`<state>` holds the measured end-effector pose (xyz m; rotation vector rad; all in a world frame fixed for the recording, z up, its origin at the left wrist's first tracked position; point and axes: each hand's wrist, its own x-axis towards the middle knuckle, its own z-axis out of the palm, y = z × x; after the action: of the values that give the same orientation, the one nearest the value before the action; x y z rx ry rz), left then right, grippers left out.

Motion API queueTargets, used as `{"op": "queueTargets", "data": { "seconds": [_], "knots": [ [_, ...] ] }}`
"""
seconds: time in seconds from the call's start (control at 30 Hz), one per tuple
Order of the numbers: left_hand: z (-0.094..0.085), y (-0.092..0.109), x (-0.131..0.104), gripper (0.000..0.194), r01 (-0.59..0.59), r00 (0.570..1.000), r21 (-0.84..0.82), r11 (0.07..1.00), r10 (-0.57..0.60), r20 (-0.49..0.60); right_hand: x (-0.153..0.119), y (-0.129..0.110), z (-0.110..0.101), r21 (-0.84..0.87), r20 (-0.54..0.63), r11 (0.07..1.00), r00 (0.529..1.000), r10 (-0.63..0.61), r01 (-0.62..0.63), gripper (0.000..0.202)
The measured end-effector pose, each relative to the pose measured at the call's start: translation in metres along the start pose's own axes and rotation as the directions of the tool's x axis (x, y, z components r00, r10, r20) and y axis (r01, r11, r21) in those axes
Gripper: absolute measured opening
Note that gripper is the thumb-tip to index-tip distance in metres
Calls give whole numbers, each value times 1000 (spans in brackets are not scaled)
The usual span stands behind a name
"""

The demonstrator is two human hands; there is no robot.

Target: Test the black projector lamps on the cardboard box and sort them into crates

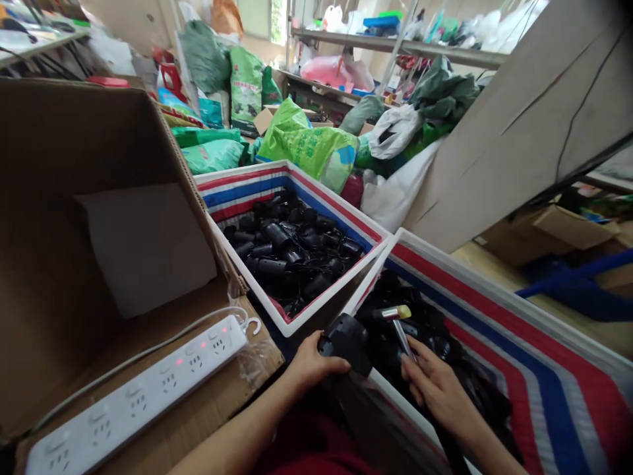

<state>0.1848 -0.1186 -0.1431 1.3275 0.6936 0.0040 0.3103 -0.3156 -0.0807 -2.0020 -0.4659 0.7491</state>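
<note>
My left hand (311,363) is closed on a black plastic part (346,343), held over the near corner of the right striped bin (494,303). In my right hand (432,382) is a small hammer-like tool (401,330) with a metal shaft and a yellowish tip, its head close to the black part but apart from it. Under the tool, dark items (459,369) fill the right bin. The left striped bin (297,323) holds a heap of black cylindrical parts with wires (281,244).
An open cardboard box (64,138) stands at the left, with a white power strip (138,396) on cardboard before it. Green bags (316,145) lie behind the bins. A grey slanted panel (534,112) rises at the right. Shelves (395,43) line the back.
</note>
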Motion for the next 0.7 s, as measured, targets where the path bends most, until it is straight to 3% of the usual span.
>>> {"op": "queueTargets", "data": {
  "seconds": [0.1, 0.27, 0.33, 0.43, 0.53, 0.6, 0.7],
  "knots": [
    [-1, -11, 11, 53, 23, 1000, 63, 998, -22, -21, 0, 8, 4, -180, -69, 977, 990, -126, 112, 57],
    [-5, -20, 18, 52, 30, 999, 131, 991, -28, -16, 6, 15, 15, -442, -33, 833, 922, -386, 333, 50],
    [-5, -18, 18, 51, 29, 1000, 149, 988, -28, -4, 11, 25, 23, -489, 17, 794, 914, -405, 361, 50],
    [-6, -16, 17, 50, 30, 1000, 173, 985, -30, -2, 22, 31, 29, -532, 141, 769, 933, -332, 354, 49],
    [-5, -13, 17, 50, 29, 1000, 193, 981, -28, -7, 27, 9, 20, -534, 179, 758, 926, -332, 374, 47],
    [-5, -12, 16, 50, 35, 999, 209, 977, -32, -15, 24, -17, 8, -521, 83, 756, 905, -418, 397, 47],
    [-4, -11, 16, 54, 45, 999, 223, 974, -40, -23, 13, -37, -5, -493, -268, 824, 852, -449, 279, 52]
  ]
}}
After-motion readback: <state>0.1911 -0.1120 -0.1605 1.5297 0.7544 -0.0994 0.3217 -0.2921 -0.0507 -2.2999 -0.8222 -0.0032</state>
